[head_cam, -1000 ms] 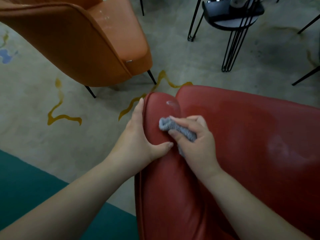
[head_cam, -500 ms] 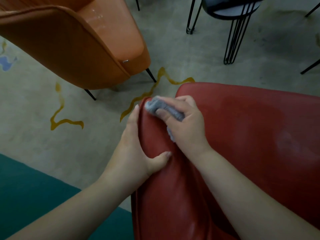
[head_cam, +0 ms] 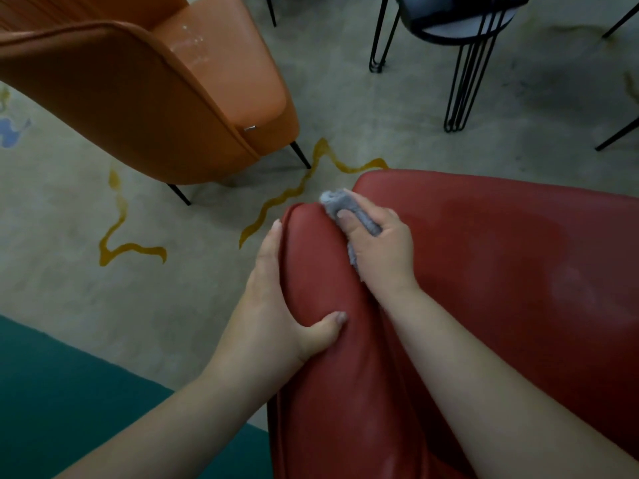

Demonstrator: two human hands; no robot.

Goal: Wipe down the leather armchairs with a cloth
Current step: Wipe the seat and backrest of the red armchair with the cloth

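A red leather armchair [head_cam: 501, 271] fills the lower right. Its left arm rest runs from the bottom up to a rounded tip in the middle of the view. My left hand [head_cam: 273, 305] clasps the outer side of that arm rest, thumb pressed on top. My right hand [head_cam: 380, 243] holds a small grey cloth [head_cam: 337, 202] bunched under its fingers, pressed at the tip of the arm rest in the fold where it meets the seat. An orange leather armchair [head_cam: 145, 98] stands at the upper left, apart from my hands.
A black round side table [head_cam: 463, 25] on thin wire legs stands at the top right, with more thin black legs [head_cam: 619, 133] at the right edge. A pale carpet [head_cam: 69, 288] with yellow squiggles lies between the chairs. A teal surface [head_cam: 62, 392] covers the lower left corner.
My right hand has slid the cloth up along the inner side of the arm rest to its front tip. My left hand has kept its hold on the arm rest.
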